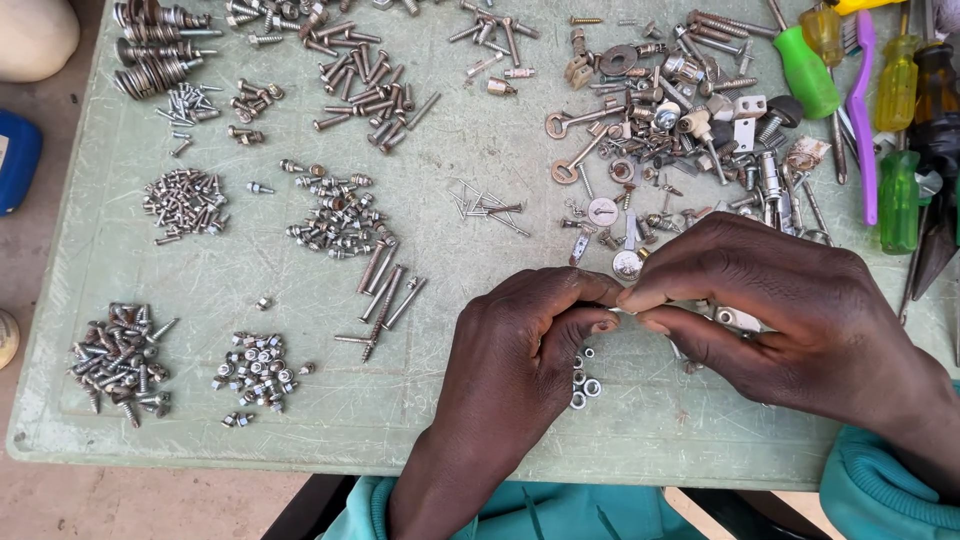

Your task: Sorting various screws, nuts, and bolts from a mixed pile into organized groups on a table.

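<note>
My left hand [520, 350] and my right hand [780, 310] meet fingertip to fingertip over the near middle of a pale green table [420, 400]. Between the pinched fingers sits a tiny pale metal part [617, 309], mostly hidden, so I cannot tell which hand bears it. Just under my left palm lies a small cluster of nuts [583, 380]. A mixed heap of keys, screws and fittings [670, 130] lies right beyond my right hand.
Sorted piles lie to the left: small screws [185, 203], short screws [335, 215], long screws [385, 295], dark screws [118, 360], washers and nuts [255, 372], bolts [365, 85]. Screwdrivers with green and yellow handles [898, 150] and a purple toothbrush [862, 120] line the right edge.
</note>
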